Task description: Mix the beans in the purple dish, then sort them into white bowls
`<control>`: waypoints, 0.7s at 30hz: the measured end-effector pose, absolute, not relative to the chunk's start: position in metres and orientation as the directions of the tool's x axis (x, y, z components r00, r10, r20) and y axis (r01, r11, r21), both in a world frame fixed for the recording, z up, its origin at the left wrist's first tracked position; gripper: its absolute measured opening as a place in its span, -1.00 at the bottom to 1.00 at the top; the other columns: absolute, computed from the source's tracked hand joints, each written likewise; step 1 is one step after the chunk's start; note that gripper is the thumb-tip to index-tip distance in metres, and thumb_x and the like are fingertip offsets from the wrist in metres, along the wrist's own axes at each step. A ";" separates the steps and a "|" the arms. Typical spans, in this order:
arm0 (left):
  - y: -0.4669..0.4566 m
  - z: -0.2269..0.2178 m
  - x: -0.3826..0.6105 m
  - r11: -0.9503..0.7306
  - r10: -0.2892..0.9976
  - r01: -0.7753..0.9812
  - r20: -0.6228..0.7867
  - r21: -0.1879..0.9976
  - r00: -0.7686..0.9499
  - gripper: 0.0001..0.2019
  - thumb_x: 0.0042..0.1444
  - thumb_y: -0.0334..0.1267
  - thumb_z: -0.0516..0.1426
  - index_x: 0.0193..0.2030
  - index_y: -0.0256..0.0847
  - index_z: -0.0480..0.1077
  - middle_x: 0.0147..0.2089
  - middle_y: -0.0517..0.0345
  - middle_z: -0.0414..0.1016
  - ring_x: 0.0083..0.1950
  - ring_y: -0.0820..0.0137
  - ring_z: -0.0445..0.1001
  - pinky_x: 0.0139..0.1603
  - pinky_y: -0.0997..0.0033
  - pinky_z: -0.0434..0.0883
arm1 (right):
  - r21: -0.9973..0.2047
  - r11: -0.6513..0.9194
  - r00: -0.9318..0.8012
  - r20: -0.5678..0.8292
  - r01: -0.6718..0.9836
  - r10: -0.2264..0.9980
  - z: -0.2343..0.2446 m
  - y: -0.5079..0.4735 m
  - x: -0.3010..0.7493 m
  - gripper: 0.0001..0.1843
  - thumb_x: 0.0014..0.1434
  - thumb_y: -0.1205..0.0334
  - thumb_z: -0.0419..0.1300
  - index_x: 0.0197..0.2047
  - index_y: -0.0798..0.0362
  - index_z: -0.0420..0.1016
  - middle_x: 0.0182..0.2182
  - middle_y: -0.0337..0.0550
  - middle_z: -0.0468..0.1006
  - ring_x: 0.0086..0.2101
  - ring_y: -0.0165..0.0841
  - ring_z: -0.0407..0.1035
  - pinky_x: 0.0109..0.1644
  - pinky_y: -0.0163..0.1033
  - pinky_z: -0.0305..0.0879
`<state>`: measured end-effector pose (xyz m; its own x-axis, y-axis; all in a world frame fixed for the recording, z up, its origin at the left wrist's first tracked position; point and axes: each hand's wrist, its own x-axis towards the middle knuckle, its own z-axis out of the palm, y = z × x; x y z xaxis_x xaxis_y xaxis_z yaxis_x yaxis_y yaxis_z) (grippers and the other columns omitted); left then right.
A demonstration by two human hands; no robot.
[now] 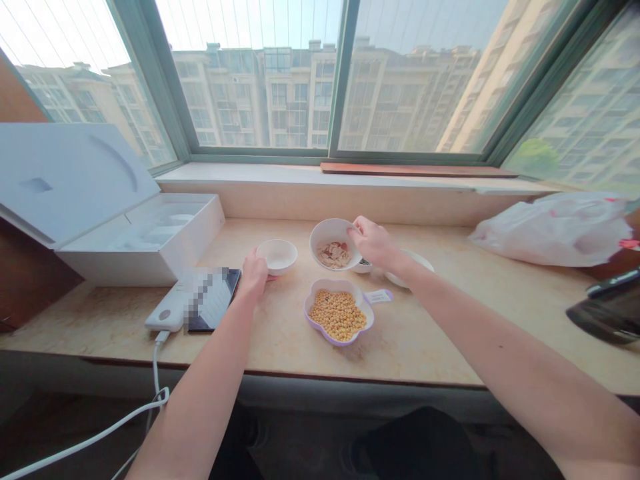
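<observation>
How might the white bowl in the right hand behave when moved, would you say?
The bowl looks stiff, its outline smoothly round. It's probably light, as the right hand holds it by one edge. Its loose pale flakes might slide, since it tilts.

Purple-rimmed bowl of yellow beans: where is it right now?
In the head view, the purple-rimmed bowl is just right of centre near the front edge of the counter, below the tilted bowl in the right hand.

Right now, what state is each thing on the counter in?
Box: open, lid tipped back.
Left bowl: upright, left hand at its rim.
Flake bowl: tilted, right hand gripping it.
Bean bowl: upright, holding beans.
Cable: plugged into white device.
Phone: flat, on or off unclear.
Bag: slumped, contents unclear.
</observation>
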<state>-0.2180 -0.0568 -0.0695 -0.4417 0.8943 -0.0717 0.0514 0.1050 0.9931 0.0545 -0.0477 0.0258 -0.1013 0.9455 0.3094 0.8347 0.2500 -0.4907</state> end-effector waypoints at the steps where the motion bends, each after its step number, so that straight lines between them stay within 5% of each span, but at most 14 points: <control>1: -0.057 -0.069 -0.218 0.106 0.897 0.069 -0.065 0.992 -0.437 -0.48 0.12 -0.29 0.05 0.25 -0.15 0.41 0.24 -0.15 0.44 0.16 -0.03 0.49 -0.28 0.11 0.64 | -0.532 0.227 -0.071 0.297 0.815 0.952 0.023 -0.056 0.056 -0.81 0.35 0.11 0.02 -0.28 -0.03 0.34 -0.34 -0.08 0.59 -0.27 -0.18 0.42 -0.22 -0.18 0.22; 9: -0.056 -0.069 -0.220 0.121 0.894 0.260 0.008 0.958 -0.447 -0.56 0.25 -0.29 0.00 0.24 -0.17 0.40 0.28 -0.15 0.43 0.17 0.05 0.50 -0.20 0.17 0.63 | -0.779 0.086 -0.029 0.087 0.621 0.996 0.003 -0.089 0.064 -0.81 0.37 0.04 0.02 -0.22 -0.06 0.27 -0.29 -0.09 0.57 -0.26 -0.19 0.45 -0.30 -0.21 0.34; 12: -0.059 -0.065 -0.223 0.131 0.865 0.360 0.071 0.924 -0.496 -0.56 0.26 -0.24 0.06 0.25 -0.24 0.39 0.37 -0.25 0.29 0.33 -0.05 0.37 0.11 -0.02 0.54 | -0.835 0.075 -0.095 0.028 0.545 0.995 -0.001 -0.093 0.066 -0.77 0.42 0.05 -0.04 -0.10 -0.04 0.34 -0.24 -0.05 0.58 -0.17 -0.15 0.48 -0.20 -0.17 0.41; 15: -0.065 -0.059 -0.222 0.097 0.792 0.569 0.283 0.817 -0.541 -0.57 0.24 -0.23 0.13 0.22 -0.30 0.40 0.35 -0.32 0.27 0.41 -0.10 0.23 0.39 -0.14 0.26 | -0.851 0.133 -0.233 0.013 0.508 0.972 -0.002 -0.100 0.066 -0.72 0.43 0.04 -0.05 -0.03 -0.05 0.41 -0.17 -0.03 0.61 -0.08 -0.11 0.49 -0.05 -0.10 0.43; 18: -0.076 -0.054 -0.210 -0.086 0.698 0.748 0.575 0.658 -0.426 -0.65 0.24 -0.25 0.15 0.14 -0.27 0.44 0.24 -0.24 0.35 0.31 -0.01 0.33 0.38 -0.07 0.25 | -0.794 0.221 -0.279 0.068 0.566 0.958 -0.001 -0.109 0.066 -0.71 0.43 0.06 -0.05 0.01 -0.06 0.43 -0.10 -0.05 0.61 -0.05 -0.11 0.48 0.10 -0.01 0.38; 21: -0.089 -0.051 -0.193 -0.398 0.745 0.698 0.653 0.595 -0.133 -0.76 0.27 -0.25 0.13 0.04 -0.19 0.47 0.04 -0.04 0.49 -0.02 0.24 0.48 0.17 0.12 0.42 | -0.723 0.307 -0.300 0.144 0.619 0.943 -0.004 -0.116 0.065 -0.69 0.42 0.10 -0.04 0.05 -0.03 0.45 -0.05 -0.04 0.61 -0.02 -0.12 0.48 0.16 0.02 0.34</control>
